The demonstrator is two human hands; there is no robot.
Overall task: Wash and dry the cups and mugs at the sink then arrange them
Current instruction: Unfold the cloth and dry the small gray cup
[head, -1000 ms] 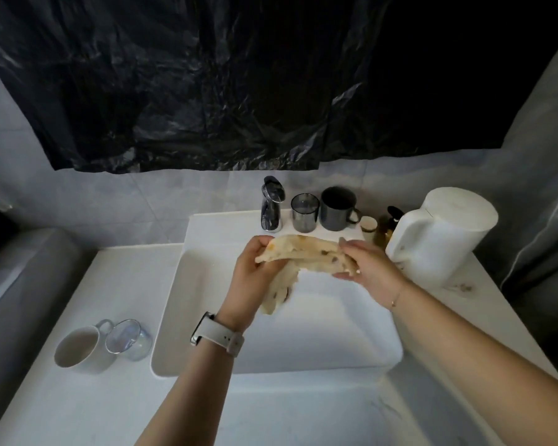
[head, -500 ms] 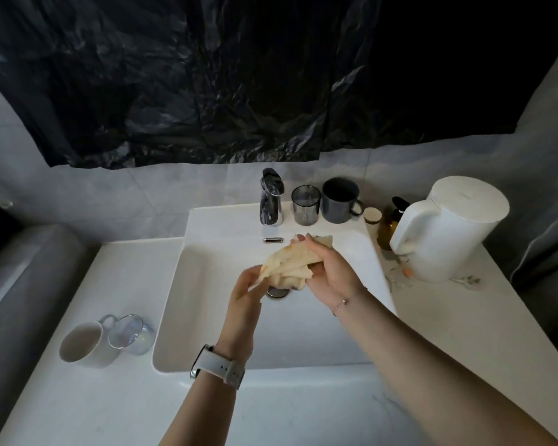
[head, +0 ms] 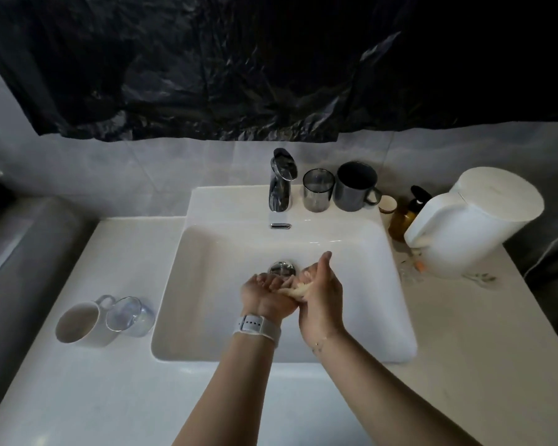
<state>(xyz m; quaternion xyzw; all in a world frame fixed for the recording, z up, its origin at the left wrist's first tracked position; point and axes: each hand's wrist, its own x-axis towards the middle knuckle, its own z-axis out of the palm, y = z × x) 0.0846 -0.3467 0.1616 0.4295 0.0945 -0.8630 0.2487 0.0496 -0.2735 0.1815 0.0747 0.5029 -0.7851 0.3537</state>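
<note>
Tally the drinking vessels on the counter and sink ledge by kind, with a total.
Mugs with a handle: 2 (white mug, dark mug)
Clear glass cups with a handle: 1 (glass cup)
Handleless tumblers: 1 (smoky tumbler)
Total: 4

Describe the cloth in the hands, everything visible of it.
The cloth is pale cream-yellow, soft and crumpled, bunched into a tight wad so that only a small part shows. It sits over the sink basin, just in front of the metal drain. The left hand and right hand squeeze it between them, fingers curled round it. Whether it is wet cannot be told.
</note>
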